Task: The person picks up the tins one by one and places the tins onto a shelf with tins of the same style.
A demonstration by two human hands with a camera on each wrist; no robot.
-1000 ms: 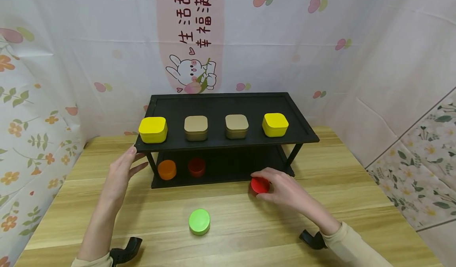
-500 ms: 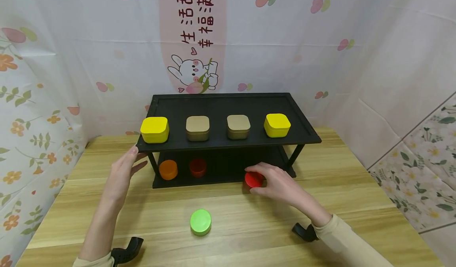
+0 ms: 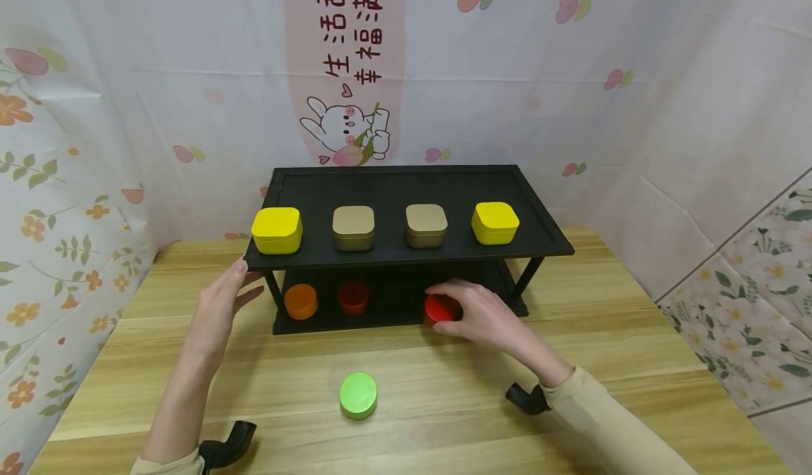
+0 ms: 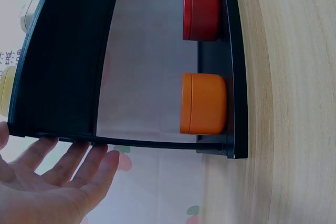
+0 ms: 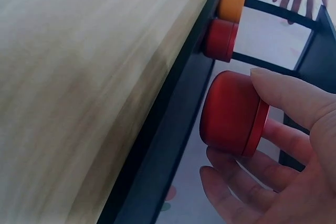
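My right hand [image 3: 485,313] holds a round red tin [image 3: 439,309] between thumb and fingers at the front edge of the lower board of a black two-tier rack [image 3: 393,186]. In the right wrist view the red tin [image 5: 231,111] appears tilted, just off that board. At the rack's left front corner, my left hand [image 3: 216,313] grips the upper board's edge, thumb at the top and fingertips below. An orange tin [image 4: 203,103] and a second red tin [image 4: 202,16] stand side by side on the lower board's left part.
Two yellow square tins, left [image 3: 277,231] and right [image 3: 495,223], and two tan square tins, one [image 3: 353,228] beside another [image 3: 426,225], line the upper board's front. A green round tin [image 3: 358,395] stands on the wooden table [image 3: 431,404]. Patterned cloth [image 3: 476,94] hangs behind.
My right hand has carried the red tin leftward and away from me, from in front of the rack to its lower board's edge. The left hand has stayed at the corner.
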